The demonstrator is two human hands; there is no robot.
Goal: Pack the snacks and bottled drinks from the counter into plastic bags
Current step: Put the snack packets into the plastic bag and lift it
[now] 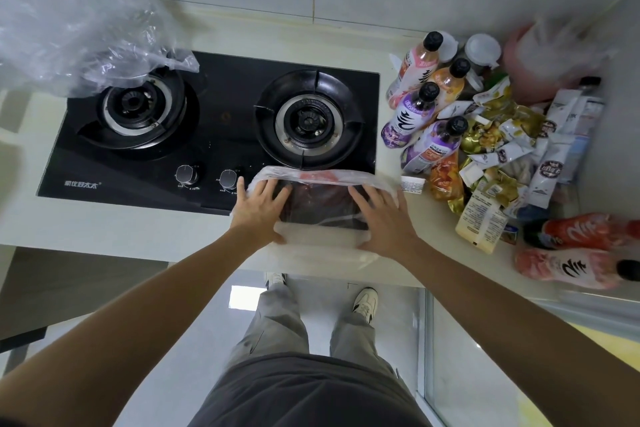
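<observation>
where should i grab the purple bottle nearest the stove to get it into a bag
Grip the purple bottle around its neck, just under the black cap, coming from the stove side on its left. It stands upright with other bottles and the snack packets crowding its right and back, so only that side looks open.

The black gas stove (214, 135) has white Chinese writing at its front left corner; it looks like "好太太" with more signs before it, too small to be sure. Tiny marks sit by its two knobs (187, 174), too small to read.

The purple drink bottle (408, 116) has one big black Chinese sign, "气", on a white label. The same big sign is on the pink bottle (571, 267) lying on its side. The red bottle (585, 230) has big white swirly letters that cannot be made out. The snack packets (498, 156) have print too small to read.
</observation>
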